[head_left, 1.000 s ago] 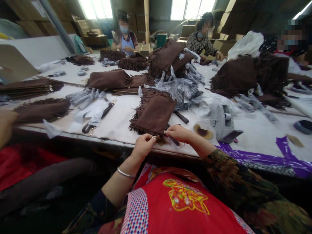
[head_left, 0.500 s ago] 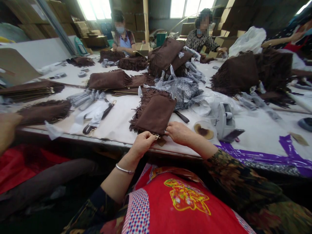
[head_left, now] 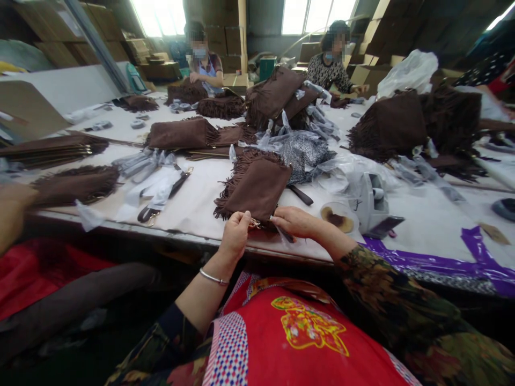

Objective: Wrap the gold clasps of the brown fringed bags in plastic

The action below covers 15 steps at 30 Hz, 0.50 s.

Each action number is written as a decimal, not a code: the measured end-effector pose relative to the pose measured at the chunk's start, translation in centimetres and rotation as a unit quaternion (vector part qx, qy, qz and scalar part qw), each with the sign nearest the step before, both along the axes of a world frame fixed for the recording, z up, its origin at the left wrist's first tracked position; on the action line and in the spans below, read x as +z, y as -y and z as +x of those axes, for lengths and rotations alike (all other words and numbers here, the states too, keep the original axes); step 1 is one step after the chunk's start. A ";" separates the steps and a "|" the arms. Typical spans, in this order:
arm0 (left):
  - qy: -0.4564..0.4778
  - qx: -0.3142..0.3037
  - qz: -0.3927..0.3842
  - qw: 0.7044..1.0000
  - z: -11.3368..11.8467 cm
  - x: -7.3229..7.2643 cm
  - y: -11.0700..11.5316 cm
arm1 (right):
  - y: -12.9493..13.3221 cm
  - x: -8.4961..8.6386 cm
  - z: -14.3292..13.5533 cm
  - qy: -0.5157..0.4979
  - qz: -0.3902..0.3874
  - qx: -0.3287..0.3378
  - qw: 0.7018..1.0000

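A long white table (head_left: pixel 193 203) fills a busy workroom with boxes and bright windows at the back; a brown fringed bag (head_left: pixel 257 187) lies flat on the table right at its near edge; its long side runs from the near edge up and away, leaning a bit to the right, and its fringe hangs off the left side and the far end. The left hand (head_left: pixel 235 236) pinches a small metal ring (head_left: pixel 254 223) at the near corner of the bag, fingers closed tight on it; the right hand (head_left: pixel 293 221) sits just beside it at the same edge, fingers curled on a thin dark strap (head_left: pixel 286 235); the ring is tiny and blurry, so its shape is hard to tell. Just right of the bag stand a round tape roll (head_left: pixel 337 217) and a white tool (head_left: pixel 372 201); behind the bag lie crinkly clear wrappers (head_left: pixel 306 150) and more brown bags (head_left: pixel 181 134); left of the bag lie wrapped straps (head_left: pixel 156 185); two other people (head_left: pixel 330 67) work at the far end.
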State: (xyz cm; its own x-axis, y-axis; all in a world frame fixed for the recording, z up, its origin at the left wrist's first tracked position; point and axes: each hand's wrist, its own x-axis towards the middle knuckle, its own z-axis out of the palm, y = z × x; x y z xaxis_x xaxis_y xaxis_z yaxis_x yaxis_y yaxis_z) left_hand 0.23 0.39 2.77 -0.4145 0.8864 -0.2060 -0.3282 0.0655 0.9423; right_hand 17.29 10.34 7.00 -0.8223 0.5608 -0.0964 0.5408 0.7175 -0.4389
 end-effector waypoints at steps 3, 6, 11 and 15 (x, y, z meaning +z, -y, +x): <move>0.027 -0.026 -0.064 0.997 0.2 0.3 0.1 | 0.0 0.2 0.3 0.028 -0.025 -0.011 0.999; 0.067 -0.065 -0.111 0.989 0.2 0.3 0.4 | 0.7 0.3 0.7 0.054 0.044 -0.038 0.997; 0.122 -0.064 -0.118 0.983 0.5 -0.4 0.5 | 4.7 -0.7 0.7 -0.018 0.027 -0.162 0.986; 0.012 -0.110 -0.135 0.985 0.5 0.0 0.7 | 8.2 -2.6 0.4 -0.079 -0.193 -0.176 0.962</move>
State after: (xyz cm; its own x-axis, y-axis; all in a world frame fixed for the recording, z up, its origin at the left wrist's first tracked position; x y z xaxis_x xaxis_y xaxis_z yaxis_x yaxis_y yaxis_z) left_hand 0.78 -0.30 2.77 -0.2112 0.8661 -0.4531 -0.2999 0.3838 0.8734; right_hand 17.68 2.09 4.44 -0.6100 0.7545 -0.2420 0.6245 0.2698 -0.7329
